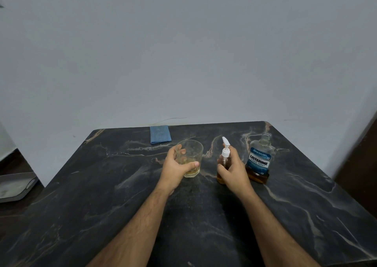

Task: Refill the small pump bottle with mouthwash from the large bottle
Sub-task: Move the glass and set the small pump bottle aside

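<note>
Under both grips sits a dark marble-look counter (106,195) with pale veins, pushed up against a plain grey wall (183,52).

Just outside the right hand's grip stands the large bottle (260,158), upright on the counter, blue Listerine Cool Mint label facing the camera, cap off so the neck is open, and only a low band of amber liquid left at the bottom.

Inside the left hand (177,169) is a clear glass tumbler (190,157), fingers wrapped around its side and the thumb curled over the near wall, so that grip is clamped on it. A little yellowish liquid sits at the tumbler's base, which looks to be resting on the counter.

Beyond the left grip, back near the wall, lies a folded blue cloth (160,134).

The right hand (234,169) is closed around the small pump bottle (224,164), standing between the tumbler and the large bottle. It's got amber liquid in it, and its white pump head is on, nozzle pointing up and away.
</note>
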